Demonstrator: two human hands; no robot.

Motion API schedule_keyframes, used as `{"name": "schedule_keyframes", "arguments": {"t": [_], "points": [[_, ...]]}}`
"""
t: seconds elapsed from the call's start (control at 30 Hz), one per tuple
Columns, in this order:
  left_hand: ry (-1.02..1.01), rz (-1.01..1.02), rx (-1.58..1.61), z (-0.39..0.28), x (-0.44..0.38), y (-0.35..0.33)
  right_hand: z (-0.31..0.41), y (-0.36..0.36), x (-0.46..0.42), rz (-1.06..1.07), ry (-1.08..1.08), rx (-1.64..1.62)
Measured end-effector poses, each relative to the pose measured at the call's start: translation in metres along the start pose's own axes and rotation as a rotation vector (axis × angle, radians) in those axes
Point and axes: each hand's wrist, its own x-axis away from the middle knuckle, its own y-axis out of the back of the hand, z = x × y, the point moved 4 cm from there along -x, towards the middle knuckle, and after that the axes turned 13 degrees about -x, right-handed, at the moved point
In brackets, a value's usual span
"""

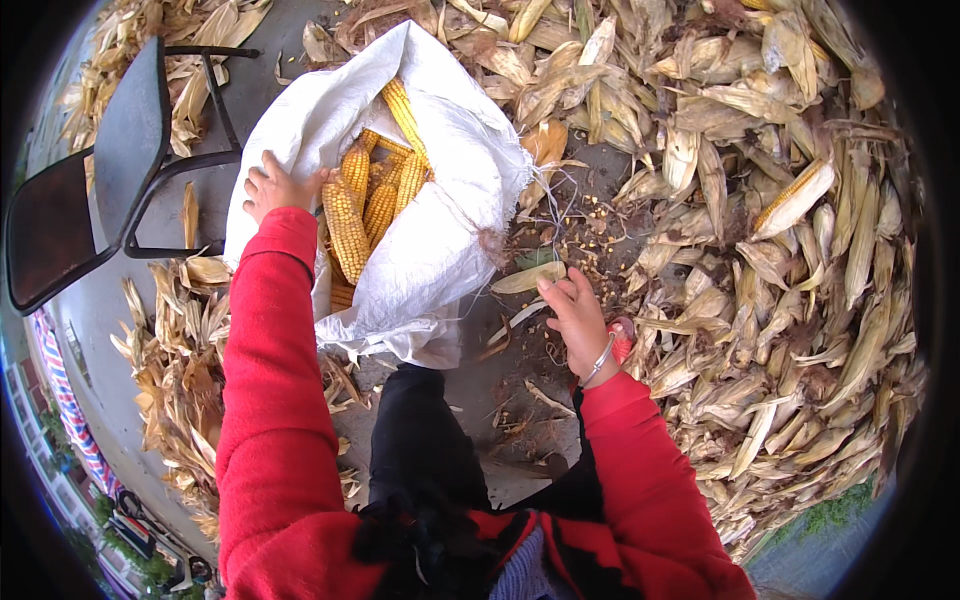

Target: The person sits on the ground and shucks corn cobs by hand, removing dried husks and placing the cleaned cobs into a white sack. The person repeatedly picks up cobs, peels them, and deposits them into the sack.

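Observation:
A white woven sack (450, 247) stands in front of me with its mouth open, and several husked yellow corn cobs (346, 225) lie inside. My left hand (281, 186) rests with spread fingers on the sack's left rim, its thumb beside the cobs. To the right of the sack is my right hand (576, 319), a metal bangle on its wrist. Its fingertips are at a pale piece of corn husk (528, 278); whether they grip it or only overlap it in view cannot be told. Loose threads hang from the sack's right edge.
A large heap of corn husks (750, 300) covers the right, with a partly husked cob (796, 196) on it. More husks (180, 375) lie at the left. A chair (131, 142) with a black metal frame stands at the upper left. Loose kernels (592, 217) dot the ground.

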Motion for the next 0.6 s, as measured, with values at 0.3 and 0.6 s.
{"name": "schedule_keyframes", "arguments": {"t": [0.3, 0.6], "points": [[-0.154, -0.056, 0.140, 0.015, -0.019, -0.048, -0.005, -0.117, -0.121, -0.060, 0.215, 0.499], [0.105, -0.344, 0.613, 0.191, -0.040, -0.011, 0.032, -0.117, -0.024, 0.385, -0.236, -0.680]]}}
